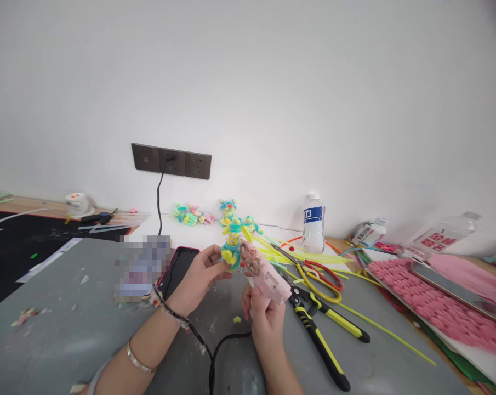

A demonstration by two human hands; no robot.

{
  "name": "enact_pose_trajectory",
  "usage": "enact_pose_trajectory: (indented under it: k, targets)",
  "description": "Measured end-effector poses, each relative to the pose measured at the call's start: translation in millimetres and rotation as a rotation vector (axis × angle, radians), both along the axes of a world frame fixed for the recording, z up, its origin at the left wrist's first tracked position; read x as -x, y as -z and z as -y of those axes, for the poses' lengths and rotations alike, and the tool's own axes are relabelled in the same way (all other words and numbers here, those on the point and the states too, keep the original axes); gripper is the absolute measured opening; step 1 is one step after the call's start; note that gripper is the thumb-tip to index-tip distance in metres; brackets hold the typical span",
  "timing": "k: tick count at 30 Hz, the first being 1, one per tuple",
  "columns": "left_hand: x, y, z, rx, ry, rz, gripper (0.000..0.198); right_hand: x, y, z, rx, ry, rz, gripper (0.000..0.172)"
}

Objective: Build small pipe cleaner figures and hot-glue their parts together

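Note:
Between the fingers of my left hand (202, 277) is a small teal and yellow pipe-cleaner figure (231, 253), held upright over the grey mat. My right hand (264, 312) is wrapped round the handle of a pale pink glue gun (268, 280). Its front end, crusted with brownish residue, points up and left and sits right beside the figure; whether they touch I cannot tell. The glue gun's nozzle tip is hard to make out. Behind the held piece, more pipe-cleaner figures (228, 206) in teal, yellow and pink rest on white paper by the wall.
Right of my hands lie yellow-black pliers (319, 334), scissors (324, 280) with red and yellow handles, and yellow pipe cleaners (387, 332). A bottle (313, 225) stands behind. Pink knitted material (440, 302) lies far right. Left are a dark phone (182, 269) and black cable (212, 367).

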State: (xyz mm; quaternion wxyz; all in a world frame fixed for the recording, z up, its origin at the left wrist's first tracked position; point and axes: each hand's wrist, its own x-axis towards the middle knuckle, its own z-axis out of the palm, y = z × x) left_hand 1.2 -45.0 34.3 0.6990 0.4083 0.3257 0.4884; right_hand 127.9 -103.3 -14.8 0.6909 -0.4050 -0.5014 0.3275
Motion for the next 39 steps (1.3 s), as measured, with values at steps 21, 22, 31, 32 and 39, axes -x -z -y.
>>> enact_pose_trajectory:
  k: [21, 22, 31, 32, 39]
  targets:
    - [0.5, 3.6, -2.2, -0.023, -0.021, 0.044, 0.035, -0.1, -5.5, 0.5, -0.012, -0.031, -0.018, 0.035]
    - [0.6, 4.0, -2.2, -0.023, -0.022, 0.047, 0.034, -0.2, -5.4, 0.4, -0.014, -0.030, -0.016, 0.035]
    - [1.3, 0.9, -2.0, -0.045, -0.036, 0.056, 0.034, 0.6, -3.4, -0.7, -0.009, -0.036, -0.011, 0.038]
    - [1.6, 0.9, -1.9, -0.050, -0.039, 0.055, 0.034, 0.7, -3.0, -0.7, -0.005, -0.039, -0.017, 0.038]
    - [2.6, 3.7, -3.6, -0.099, -0.073, 0.065, 0.031, -0.7, 3.0, 0.8, 0.029, -0.015, 0.000, 0.034]
